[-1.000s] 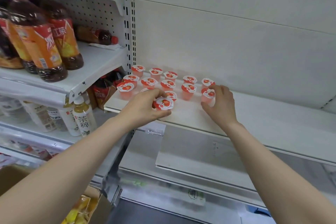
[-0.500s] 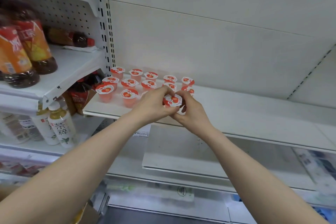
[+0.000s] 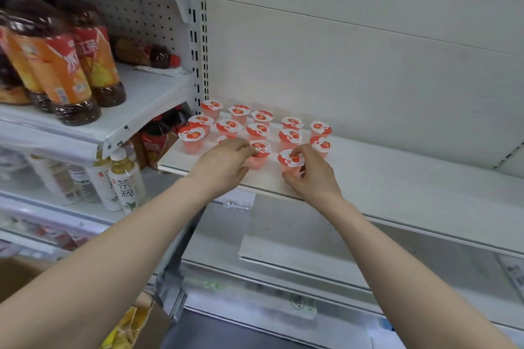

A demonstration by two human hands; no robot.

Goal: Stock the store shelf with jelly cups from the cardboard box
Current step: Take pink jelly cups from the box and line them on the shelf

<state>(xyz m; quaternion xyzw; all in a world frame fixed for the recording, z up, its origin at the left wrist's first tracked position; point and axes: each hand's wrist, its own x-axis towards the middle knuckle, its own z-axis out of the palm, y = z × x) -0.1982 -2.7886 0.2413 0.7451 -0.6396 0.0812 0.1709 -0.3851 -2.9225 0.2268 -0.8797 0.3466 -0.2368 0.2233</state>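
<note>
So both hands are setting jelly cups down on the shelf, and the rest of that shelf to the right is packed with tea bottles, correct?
Not quite. In the head view both hands, left hand and right hand, are at jelly cups on the shelf, but its right stretch is bare. The tea bottles stand on the left-hand shelves.

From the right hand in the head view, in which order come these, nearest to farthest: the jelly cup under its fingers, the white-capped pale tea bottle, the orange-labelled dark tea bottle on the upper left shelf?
1. Red-lidded jelly cup, at the right hand, front of the shelf.
2. White-capped pale tea bottle, lower left shelf.
3. Orange-labelled dark tea bottle, upper left shelf, farthest.
</note>
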